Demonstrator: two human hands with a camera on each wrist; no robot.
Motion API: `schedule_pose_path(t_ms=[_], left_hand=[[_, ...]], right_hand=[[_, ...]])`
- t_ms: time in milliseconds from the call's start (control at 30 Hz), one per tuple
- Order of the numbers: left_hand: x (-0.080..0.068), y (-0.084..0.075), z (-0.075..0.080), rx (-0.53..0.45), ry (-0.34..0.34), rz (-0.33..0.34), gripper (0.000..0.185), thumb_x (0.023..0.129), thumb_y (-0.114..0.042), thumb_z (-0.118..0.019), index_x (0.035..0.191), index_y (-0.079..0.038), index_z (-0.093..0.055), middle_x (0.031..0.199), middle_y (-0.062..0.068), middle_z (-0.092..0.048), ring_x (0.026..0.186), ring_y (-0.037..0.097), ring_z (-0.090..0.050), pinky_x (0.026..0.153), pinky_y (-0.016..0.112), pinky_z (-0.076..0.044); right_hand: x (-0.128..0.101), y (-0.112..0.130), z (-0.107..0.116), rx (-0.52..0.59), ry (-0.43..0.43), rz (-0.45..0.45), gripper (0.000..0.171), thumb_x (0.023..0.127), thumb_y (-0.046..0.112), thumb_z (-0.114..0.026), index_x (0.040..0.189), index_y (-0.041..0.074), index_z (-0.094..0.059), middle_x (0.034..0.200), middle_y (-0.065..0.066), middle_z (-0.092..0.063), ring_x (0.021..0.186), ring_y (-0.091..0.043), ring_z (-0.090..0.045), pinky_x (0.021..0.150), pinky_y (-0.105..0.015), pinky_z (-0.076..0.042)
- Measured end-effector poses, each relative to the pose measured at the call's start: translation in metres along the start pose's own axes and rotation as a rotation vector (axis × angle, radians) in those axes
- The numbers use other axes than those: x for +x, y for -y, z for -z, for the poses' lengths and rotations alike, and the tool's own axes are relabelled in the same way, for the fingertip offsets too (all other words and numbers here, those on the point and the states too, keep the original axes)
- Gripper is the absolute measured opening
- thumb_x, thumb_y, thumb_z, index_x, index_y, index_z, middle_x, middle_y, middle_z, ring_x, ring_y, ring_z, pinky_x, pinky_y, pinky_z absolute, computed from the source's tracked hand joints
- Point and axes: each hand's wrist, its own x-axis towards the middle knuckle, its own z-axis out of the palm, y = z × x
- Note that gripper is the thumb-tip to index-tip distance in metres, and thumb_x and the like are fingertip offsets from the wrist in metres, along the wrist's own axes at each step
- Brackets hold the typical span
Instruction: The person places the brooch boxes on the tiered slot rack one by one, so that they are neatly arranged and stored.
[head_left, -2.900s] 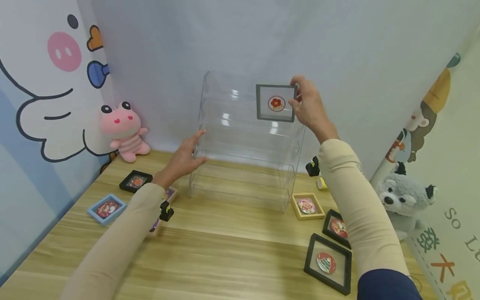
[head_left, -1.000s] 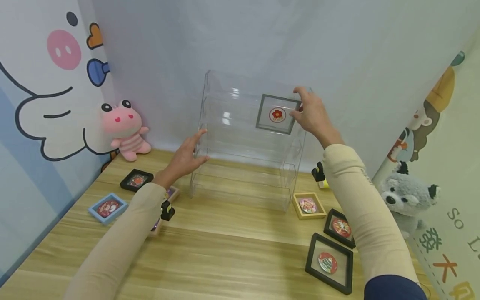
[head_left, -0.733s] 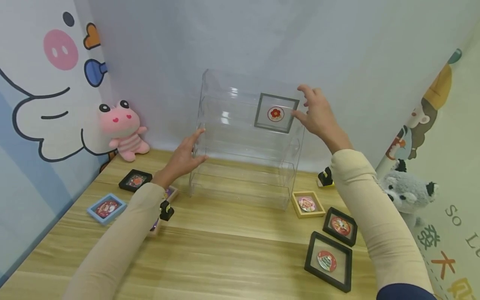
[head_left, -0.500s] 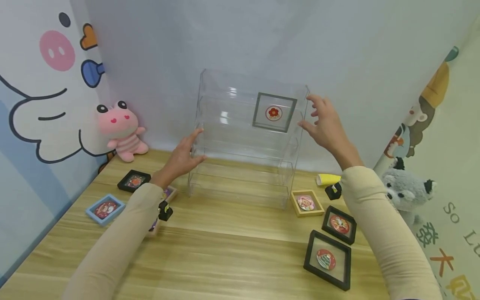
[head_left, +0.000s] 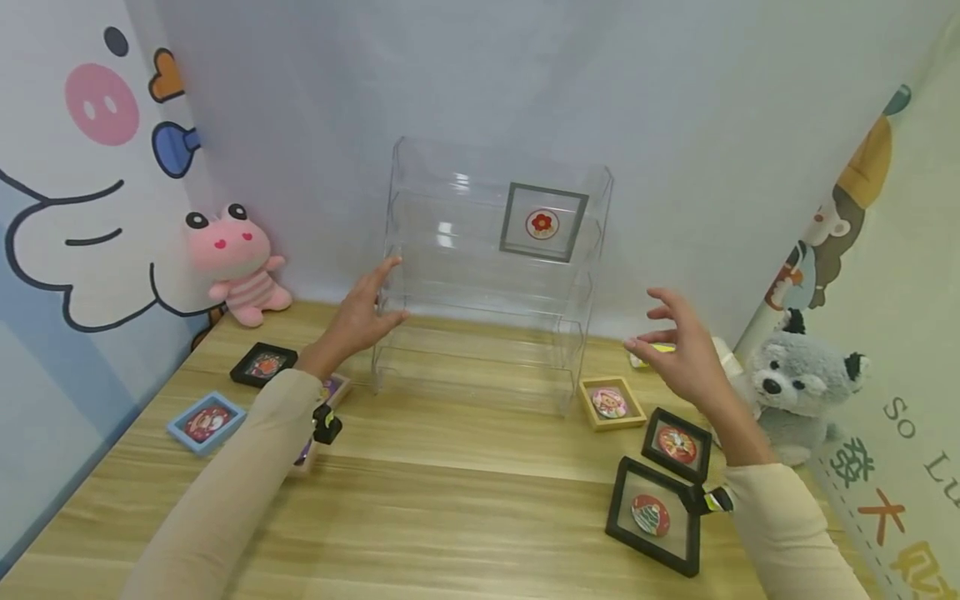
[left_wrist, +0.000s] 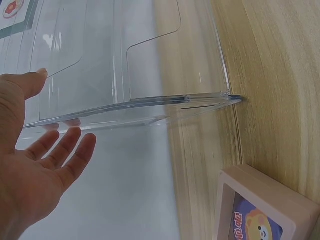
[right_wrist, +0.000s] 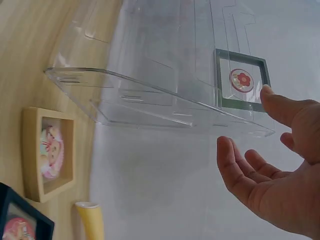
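A clear acrylic tiered display rack (head_left: 480, 292) stands on the table. One grey square frame with a red-flower badge (head_left: 542, 222) leans in an upper tier at its right. My left hand (head_left: 362, 315) is at the rack's left side panel, thumb inside and fingers outside. In the left wrist view, its relaxed fingertips (left_wrist: 72, 145) are close to or touching the panel; contact is unclear. My right hand (head_left: 682, 358) is in the air right of the rack, fingers loosely bent and holding nothing. Beneath it are a yellow frame (head_left: 611, 403) and a small black frame (head_left: 678, 445).
A larger black frame (head_left: 651, 515) lies at front right. On the left are a black frame (head_left: 264, 364), a blue frame (head_left: 206, 422) and pinkish frames partly behind my left arm. A pink plush (head_left: 238, 260), a grey plush dog (head_left: 797, 387) and a yellow tube (right_wrist: 91, 220) are near the wall.
My right hand lowered the grey frame into the upper tier, let go, and moved right and down. My left hand stayed at the rack's left side. The view shifted slightly.
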Motion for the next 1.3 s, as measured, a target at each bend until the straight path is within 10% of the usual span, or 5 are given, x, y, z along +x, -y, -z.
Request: schedule_pose_path(t_ms=[433,1300], left_hand=[[-0.002,-0.002,0.001,0.0,-0.003,-0.007,0.085,0.083,-0.021,-0.069,0.146,-0.032,-0.014,0.142,0.022,-0.031,0.11,0.04,-0.047,0.084,0.058,-0.043],[-0.001,0.0,-0.001,-0.016,-0.01,-0.003,0.083,0.083,-0.02,-0.068,0.146,-0.032,-0.016,0.144,0.019,-0.028,0.109,0.037,-0.047,0.082,0.056,-0.044]], right_hand=[[-0.081,-0.049,-0.012,0.201,0.171,-0.24,0.091,0.083,0.03,-0.068,0.148,0.028,-0.005,0.138,-0.025,-0.026,0.112,-0.045,-0.051,0.07,-0.033,-0.055],[-0.144,-0.094,-0.014,-0.012,0.266,-0.476,0.097,0.073,0.024,-0.078,0.145,0.002,-0.018,0.127,-0.033,-0.03,0.106,-0.046,-0.048,0.077,-0.043,-0.049]])
